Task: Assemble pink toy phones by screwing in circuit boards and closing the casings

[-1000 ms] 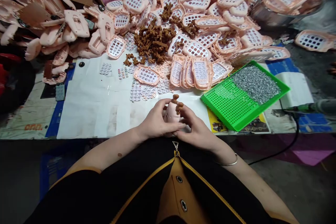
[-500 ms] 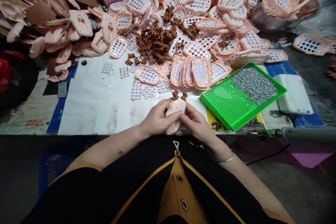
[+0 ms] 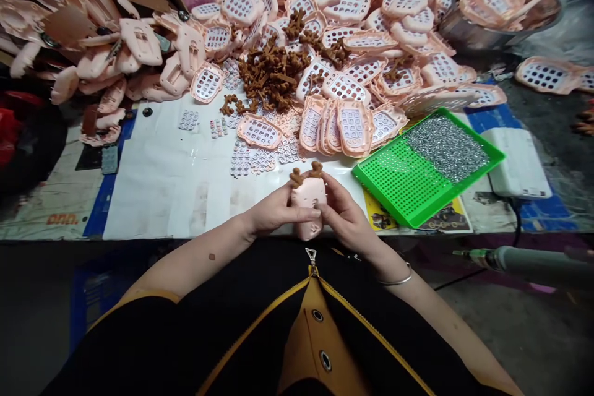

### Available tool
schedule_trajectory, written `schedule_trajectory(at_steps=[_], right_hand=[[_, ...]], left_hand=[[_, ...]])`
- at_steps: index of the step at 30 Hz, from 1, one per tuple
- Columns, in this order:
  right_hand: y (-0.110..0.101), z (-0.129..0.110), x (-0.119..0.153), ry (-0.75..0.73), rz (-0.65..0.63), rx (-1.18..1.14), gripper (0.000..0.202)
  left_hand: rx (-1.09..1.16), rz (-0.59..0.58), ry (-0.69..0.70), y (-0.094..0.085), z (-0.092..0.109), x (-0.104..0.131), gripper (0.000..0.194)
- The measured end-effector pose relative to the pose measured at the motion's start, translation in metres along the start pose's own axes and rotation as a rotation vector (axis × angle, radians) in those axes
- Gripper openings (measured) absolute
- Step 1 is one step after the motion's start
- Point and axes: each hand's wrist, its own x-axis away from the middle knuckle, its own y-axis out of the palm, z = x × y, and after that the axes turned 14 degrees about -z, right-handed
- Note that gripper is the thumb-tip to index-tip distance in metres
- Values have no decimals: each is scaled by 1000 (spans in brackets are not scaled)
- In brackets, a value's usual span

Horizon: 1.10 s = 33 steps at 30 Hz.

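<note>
Between my two hands, just over the table's front edge, is a pink plastic toy phone casing (image 3: 307, 197) with two brown antler-shaped pieces (image 3: 306, 173) standing up from its far end. My left hand (image 3: 277, 205) wraps its left side, thumb lying across the face. On the right side, my right hand (image 3: 342, 211) grips the casing, its thumb pressed on the face near the left thumb. The underside of the casing is hidden by my fingers. Beyond them, several pink casing halves with white keypads (image 3: 353, 127) stand leaning together.
A green perforated tray (image 3: 383, 180) of small screws (image 3: 448, 145) stands to the right. Brown antler pieces (image 3: 273, 74) and more casings are heaped behind. An electric screwdriver (image 3: 520, 263) hangs at the right edge. At the back right is a metal bowl (image 3: 482, 40) with casings.
The casing has turned slightly in my hands, its antlers shifting left. My left thumb lies more level across it. The screwdriver at the right now appears lower.
</note>
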Motion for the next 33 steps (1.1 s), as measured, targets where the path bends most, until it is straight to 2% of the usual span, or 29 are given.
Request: schedule_trajectory(at_steps=[4,7,10,12,14,16,19,21,24,27,29,33], right_hand=[[3,-9,5,38,42,192,58],[-1,-24,14,84,84,267,56],[-5,-37,23,51,-10,12,48],[-4,-38,25,33,-91,-198,48],[-2,-36,23,39,-99,-330,54],[3,-34,18,80,-49,-400,57],[7,-37,12,155,60,-407,55],[8,-43,9,174,85,-373,55],[10,-52,7,180,37,-319,54],[12,-60,5,208,-18,-251,50],[14,-65,3,209,-35,-174,48],[16,-74,0,168,-91,59,50]], left_hand=[[-114,-67,-29,3,-5,3,77],[-458,-49,138,7,-7,7,69],[-925,-6,399,10,-3,9,73],[-1145,33,510,10,0,7,79],[-1271,53,573,7,1,2,82],[-1316,34,588,2,-3,-3,82],[-1240,-46,521,-4,-10,-7,81],[-1071,-122,432,-7,-11,-4,82],[-595,-167,255,-6,-8,2,82],[-203,-84,144,-2,-2,7,72],[-176,-36,127,0,2,8,68],[-363,-19,156,-1,11,13,65]])
